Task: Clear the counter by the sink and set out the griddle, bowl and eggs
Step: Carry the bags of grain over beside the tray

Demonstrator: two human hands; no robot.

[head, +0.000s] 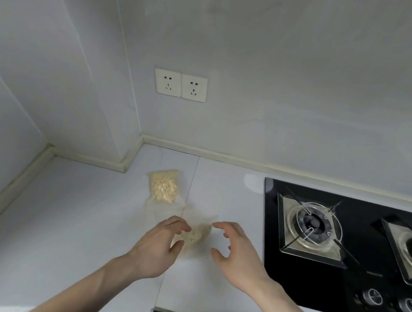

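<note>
Both arms reach forward from the bottom edge over the white counter (pixel 62 216). Between the two hands lies a small clear bag (pixel 196 235) with pale bits inside. It is blurry. The left hand (pixel 159 248) is at its 9 o'clock side, with curled fingers that touch the bag or come very close; I cannot tell if they pinch it yet. The right hand (pixel 236 255) is at its 3 o'clock side, spread wide and holding nothing, just beside the bag. The left hand looks nearer.

A second bag (pixel 163 185), full of pale yellow bits, lies at 11 o'clock from the first one. Its long side points away toward the wall. The stove (pixel 314 278) sits at 3 o'clock. No griddle, bowl or eggs show.
</note>
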